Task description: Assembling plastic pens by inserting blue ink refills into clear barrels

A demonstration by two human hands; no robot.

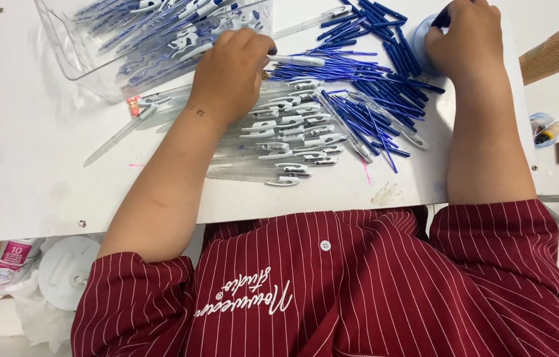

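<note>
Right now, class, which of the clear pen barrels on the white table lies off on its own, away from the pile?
The clear pen barrel at the far left: it lies alone and slanted below the plastic bin, left of the left hand, while the others lie bunched together.

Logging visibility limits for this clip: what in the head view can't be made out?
- Left hand: fingertips curl under the palm, so its grip on the clear pen is hidden.
- Right hand: covers the blue round container; contents and grip unseen.
- Clear bin: cut off by the top edge; fill level unclear.
- Pen barrels: partly under the left forearm.
- Small cup at the right edge: contents too small.
</note>
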